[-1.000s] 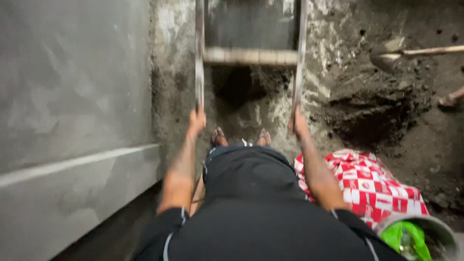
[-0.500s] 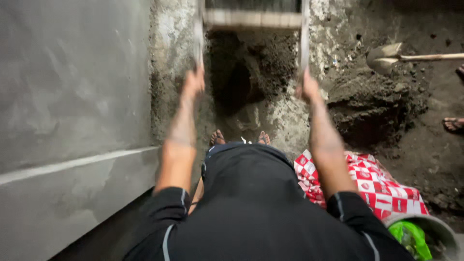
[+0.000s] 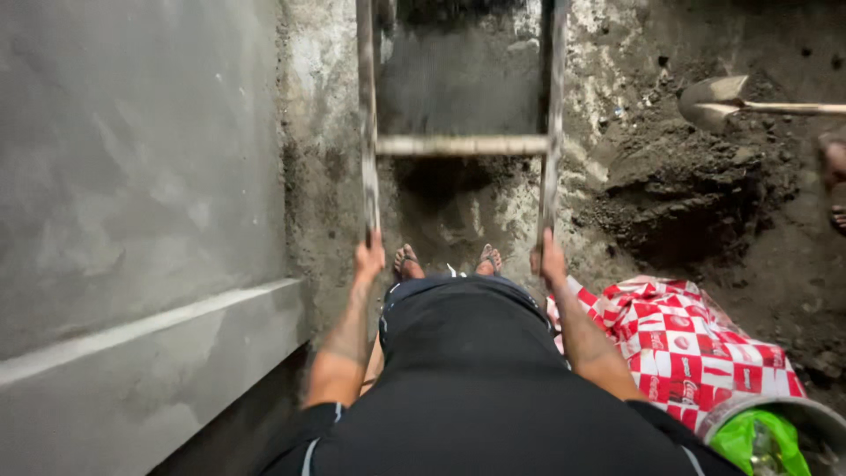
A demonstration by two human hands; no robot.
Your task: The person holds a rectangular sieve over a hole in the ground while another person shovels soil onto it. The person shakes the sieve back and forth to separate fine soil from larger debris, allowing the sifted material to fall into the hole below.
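Observation:
A dirty metal ladder (image 3: 462,145) stands in front of me, two side rails joined by a rung. My left hand (image 3: 369,257) is closed around the lower end of the left rail. My right hand (image 3: 551,261) grips the lower end of the right rail. My feet in sandals (image 3: 448,261) stand on the muddy ground between the rails, below my dark shorts and shirt.
A grey plastered wall (image 3: 132,176) with a ledge runs along the left. A shovel (image 3: 716,97) lies on dug soil at upper right, beside another person's foot (image 3: 833,163). A red-and-white checked sack (image 3: 687,339) and a bucket holding green plastic (image 3: 767,436) sit at lower right.
Both hands have slid down the rails toward my body and the ladder sits lower in view, its rung now clearly visible.

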